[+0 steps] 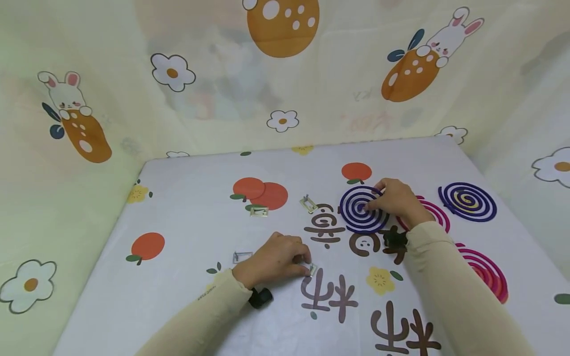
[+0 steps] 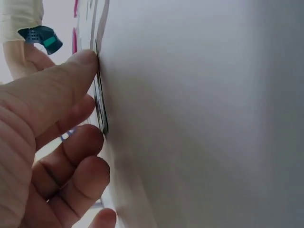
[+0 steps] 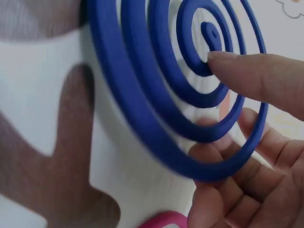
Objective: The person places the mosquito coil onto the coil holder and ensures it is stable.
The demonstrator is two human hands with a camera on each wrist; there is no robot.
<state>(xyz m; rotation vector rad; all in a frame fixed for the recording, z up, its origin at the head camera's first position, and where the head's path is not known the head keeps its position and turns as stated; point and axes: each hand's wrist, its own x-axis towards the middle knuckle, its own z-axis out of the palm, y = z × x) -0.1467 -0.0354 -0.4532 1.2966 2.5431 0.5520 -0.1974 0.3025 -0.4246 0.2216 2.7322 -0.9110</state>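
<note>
The right hand (image 1: 398, 201) pinched the blue coil (image 3: 166, 57), fingers curled. Left of the coil and nearer the wearer, the left hand (image 1: 278, 258) pinched a metal stand (image 1: 313, 270).

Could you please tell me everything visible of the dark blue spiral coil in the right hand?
The dark blue flat spiral coil looks smooth and matte, its spaced turns winding into a rounded inner end with a small opening. It appears unbroken; its material is unclear. The right hand holds it at least partly off the white printed tablecloth, thumb near the centre, other fingers beneath.
</note>
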